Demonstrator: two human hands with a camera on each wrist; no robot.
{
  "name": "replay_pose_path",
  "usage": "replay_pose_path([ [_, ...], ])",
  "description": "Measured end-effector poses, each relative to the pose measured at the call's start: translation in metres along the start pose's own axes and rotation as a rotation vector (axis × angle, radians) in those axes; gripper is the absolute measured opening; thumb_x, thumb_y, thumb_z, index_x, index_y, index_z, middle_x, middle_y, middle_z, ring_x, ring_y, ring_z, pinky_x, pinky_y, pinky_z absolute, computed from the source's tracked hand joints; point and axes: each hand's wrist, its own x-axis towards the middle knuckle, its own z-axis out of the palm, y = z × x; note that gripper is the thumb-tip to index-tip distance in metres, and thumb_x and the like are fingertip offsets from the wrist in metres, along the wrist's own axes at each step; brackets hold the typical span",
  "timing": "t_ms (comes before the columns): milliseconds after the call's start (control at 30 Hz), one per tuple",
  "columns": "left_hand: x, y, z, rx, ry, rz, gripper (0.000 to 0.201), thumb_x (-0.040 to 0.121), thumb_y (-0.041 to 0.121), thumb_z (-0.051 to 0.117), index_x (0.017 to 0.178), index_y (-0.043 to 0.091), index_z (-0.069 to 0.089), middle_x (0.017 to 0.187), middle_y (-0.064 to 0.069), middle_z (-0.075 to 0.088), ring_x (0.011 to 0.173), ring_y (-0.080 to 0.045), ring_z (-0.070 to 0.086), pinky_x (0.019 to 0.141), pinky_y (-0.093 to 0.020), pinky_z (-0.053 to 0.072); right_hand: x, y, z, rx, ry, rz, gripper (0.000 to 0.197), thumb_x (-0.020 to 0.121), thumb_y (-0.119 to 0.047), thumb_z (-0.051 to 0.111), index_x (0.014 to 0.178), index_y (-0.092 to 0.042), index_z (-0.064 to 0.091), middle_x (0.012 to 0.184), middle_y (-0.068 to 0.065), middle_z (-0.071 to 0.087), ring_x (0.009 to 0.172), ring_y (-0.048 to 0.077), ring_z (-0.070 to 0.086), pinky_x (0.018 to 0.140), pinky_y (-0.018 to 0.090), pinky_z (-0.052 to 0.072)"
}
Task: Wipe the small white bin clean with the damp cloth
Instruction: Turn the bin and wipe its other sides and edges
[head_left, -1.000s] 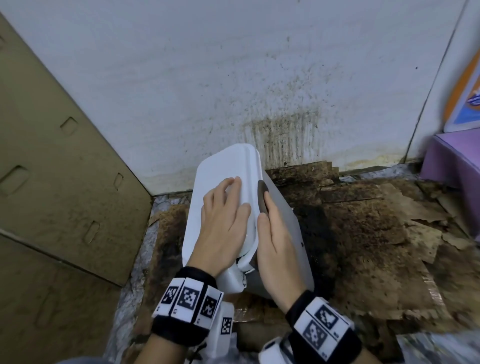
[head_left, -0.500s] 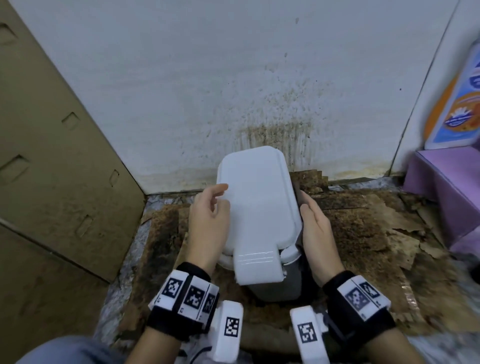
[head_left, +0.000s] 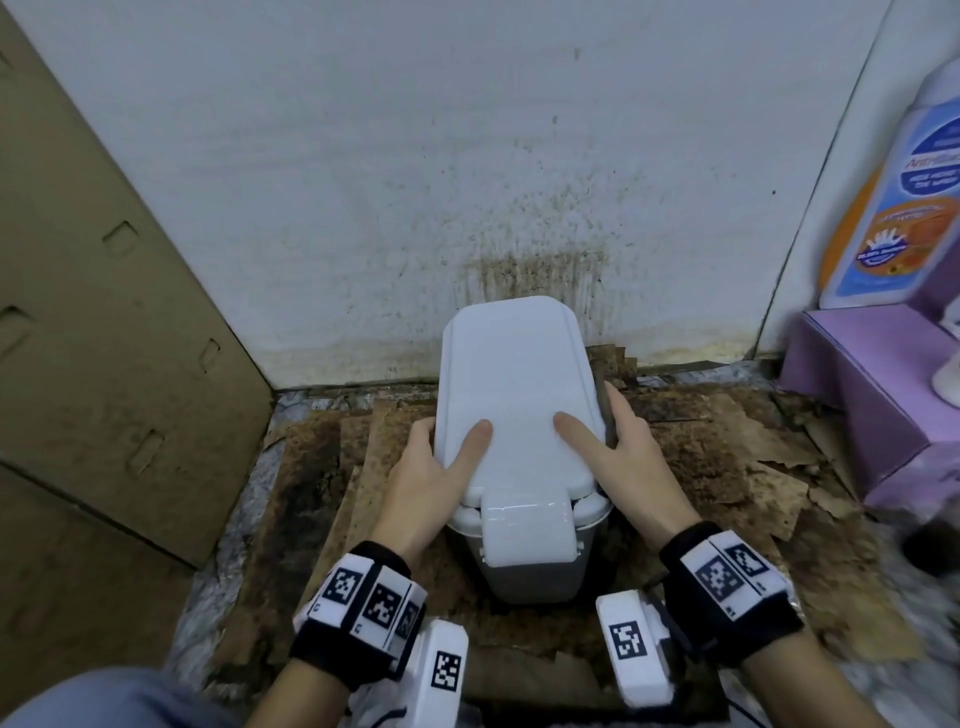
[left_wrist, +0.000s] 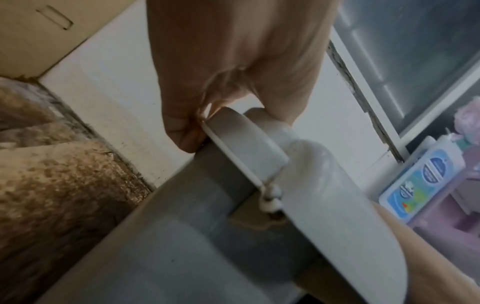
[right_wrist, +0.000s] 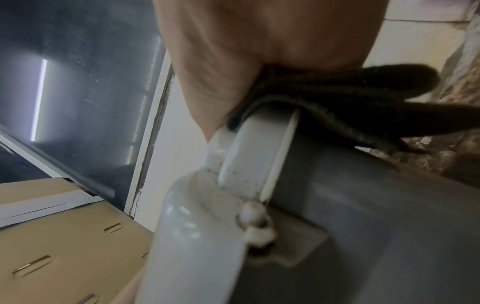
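Stained cardboard floor (head_left: 857, 571) | glossy rounded bin (head_left: 519, 395) | dark cloth (right_wrist: 337, 98) under right hand (head_left: 623, 457)

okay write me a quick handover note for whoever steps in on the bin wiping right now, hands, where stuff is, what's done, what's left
Left hand: grips the left edge of the small white bin, thumb on the lid, fingers under the rim.
Right hand: grips the right edge, thumb on the lid, with the dark cloth pressed between fingers and the bin's side.
Bin stands upright, lid shut, on stained cardboard against the stained wall.
Done: the lid top looks clean.
Left: grime shows around the hinge pin and front flap; the grey body's lower sides cannot be judged from here. Probably wipe those next.
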Motion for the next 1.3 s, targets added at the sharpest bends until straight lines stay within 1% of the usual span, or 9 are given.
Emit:
replay_pose_path([
  [233,0.014,0.008,-0.029,0.017,-0.182,0.071,0.054,0.09,0.057,0.064,0.135,0.03,0.056,0.123,0.01,0.071,0.105,-0.007,0.072,0.094,-0.038,0.059,-0.025,0.007,0.034,0.101,0.263,-0.055,0.08,0.082,-0.063,0.069,0.15,-0.038,0.035,0.129,0.004,0.048,0.114,0.02,0.058,0.094,0.041,0.055],
  [333,0.019,0.014,-0.036,0.066,-0.239,0.105,0.047,0.097,0.049,0.06,0.141,0.032,0.055,0.123,0.015,0.071,0.106,-0.002,0.07,0.087,-0.027,0.059,-0.044,0.001,0.053,0.106,0.367,-0.009,0.091,0.09,-0.051,0.067,0.16,-0.032,0.013,0.123,-0.007,0.029,0.116,0.015,0.04,0.097,0.029,0.041],
  [467,0.018,0.014,-0.029,0.059,-0.231,0.12,0.04,0.099,0.042,0.059,0.139,0.033,0.057,0.119,0.016,0.072,0.101,0.0,0.071,0.075,-0.02,0.058,-0.049,0.01,0.062,0.119,0.448,0.004,0.097,0.088,-0.054,0.067,0.161,-0.033,0.007,0.12,-0.011,0.025,0.122,0.016,0.034,0.1,0.031,0.042],
  [767,0.009,-0.002,-0.024,0.088,-0.107,0.032,0.056,0.085,0.065,0.065,0.131,0.036,0.054,0.125,0.015,0.064,0.109,-0.011,0.067,0.092,-0.043,0.058,-0.007,0.002,0.027,0.185,0.347,0.036,0.092,0.091,-0.059,0.062,0.161,-0.036,0.007,0.127,-0.011,0.02,0.132,0.022,0.032,0.099,0.032,0.04],
  [867,0.0,-0.007,-0.023,0.194,-0.092,0.013,0.063,0.082,0.077,0.06,0.131,0.04,0.046,0.127,0.013,0.056,0.111,-0.011,0.062,0.092,-0.043,0.056,0.025,-0.002,0.0,0.202,0.261,0.085,0.097,0.091,-0.061,0.061,0.161,-0.034,0.0,0.148,-0.009,0.012,0.145,0.022,0.023,0.099,0.032,0.035],
  [1033,-0.023,-0.014,-0.009,0.191,0.057,0.013,0.053,0.085,0.074,0.059,0.117,0.034,0.047,0.112,0.01,0.062,0.098,-0.008,0.064,0.085,-0.045,0.059,0.07,0.001,-0.026,0.127,0.207,0.089,0.104,0.081,-0.076,0.061,0.159,-0.042,0.002,0.168,-0.002,-0.013,0.156,0.03,0.002,0.119,0.054,0.027],
  [1133,-0.031,-0.017,-0.002,0.18,0.113,-0.075,0.066,0.078,0.084,0.055,0.116,0.031,0.049,0.109,0.011,0.059,0.098,-0.009,0.062,0.087,-0.044,0.057,0.089,-0.008,-0.037,0.042,0.185,0.081,0.108,0.069,-0.088,0.058,0.157,-0.045,0.015,0.167,-0.001,0.007,0.153,0.032,0.016,0.117,0.056,0.031],
  [1233,-0.037,-0.015,0.003,0.038,0.086,-0.14,0.066,0.086,0.073,0.058,0.131,0.028,0.04,0.118,0.018,0.054,0.107,-0.007,0.059,0.098,-0.043,0.052,0.108,-0.01,-0.048,-0.03,0.167,0.085,0.117,0.051,-0.098,0.059,0.151,-0.041,0.034,0.157,0.001,0.033,0.142,0.033,0.039,0.112,0.056,0.039],
  [1300,-0.038,-0.012,0.005,-0.018,0.064,-0.136,0.069,0.088,0.067,0.06,0.139,0.027,0.038,0.125,0.018,0.053,0.113,-0.007,0.059,0.101,-0.042,0.052,0.114,-0.011,-0.052,-0.058,0.141,0.053,0.111,0.057,-0.092,0.064,0.149,-0.035,0.039,0.151,0.004,0.044,0.134,0.031,0.049,0.109,0.054,0.043],
])
